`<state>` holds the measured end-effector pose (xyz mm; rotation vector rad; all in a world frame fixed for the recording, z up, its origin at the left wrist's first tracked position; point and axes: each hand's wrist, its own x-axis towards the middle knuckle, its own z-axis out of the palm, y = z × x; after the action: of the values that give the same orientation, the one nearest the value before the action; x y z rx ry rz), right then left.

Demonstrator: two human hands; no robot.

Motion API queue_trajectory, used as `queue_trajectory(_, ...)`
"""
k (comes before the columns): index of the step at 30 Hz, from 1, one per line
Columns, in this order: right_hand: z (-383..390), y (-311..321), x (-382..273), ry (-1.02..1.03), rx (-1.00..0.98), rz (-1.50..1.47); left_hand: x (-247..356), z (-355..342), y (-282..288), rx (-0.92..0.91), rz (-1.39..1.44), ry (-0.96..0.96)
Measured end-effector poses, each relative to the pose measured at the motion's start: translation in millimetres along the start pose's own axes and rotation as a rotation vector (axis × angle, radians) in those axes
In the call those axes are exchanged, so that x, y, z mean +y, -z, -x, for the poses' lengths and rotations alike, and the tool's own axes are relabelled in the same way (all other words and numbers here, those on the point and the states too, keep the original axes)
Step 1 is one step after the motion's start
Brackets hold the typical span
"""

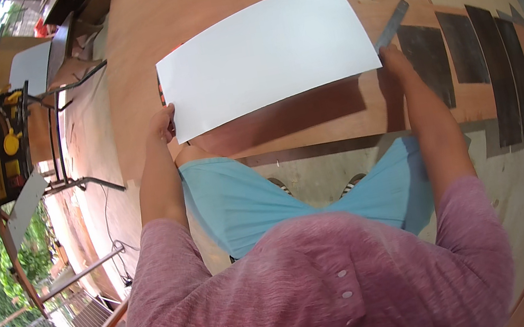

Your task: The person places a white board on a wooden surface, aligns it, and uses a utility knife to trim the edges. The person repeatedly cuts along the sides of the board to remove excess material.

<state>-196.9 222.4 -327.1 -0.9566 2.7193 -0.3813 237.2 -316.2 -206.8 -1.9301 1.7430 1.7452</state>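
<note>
White sheet [267, 54]: a large rectangular panel held up at a slant over the plywood board [192, 4], its far edge higher than the near one; its shadow falls on the wood just below.
Left hand [162, 123]: fingers closed on the sheet's near left corner.
Right hand [392, 60]: gripping the sheet at its near right corner, just beside a grey metal ruler [391, 23] lying on the plywood.
Progress: the sheet looks lifted and carried by 2 hands, not yet laid flat; setting it down and lining it up appears to remain.
Dark strips [466, 50]: 4 or so lie in a row to the right, apart from the sheet.
Table saw [9, 141]: stands well off to the left, untouched.
</note>
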Motion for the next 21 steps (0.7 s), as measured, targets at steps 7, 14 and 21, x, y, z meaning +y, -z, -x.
queue_trajectory(7,8.3,-17.4,-14.5,-0.260,-0.042,-0.372,11.8,4.0,-19.8,0.037,-0.135,-0.178)
queue_trajectory(14,19.1,18.8,-35.3,-0.123,-0.208,0.270,20.0,4.9,-23.2,0.008,-0.218,-0.100)
queue_trajectory(21,77.4,50.0,-113.8,-0.099,-1.092,0.109,89.5,-7.8,-64.0,0.565,-0.917,-0.939)
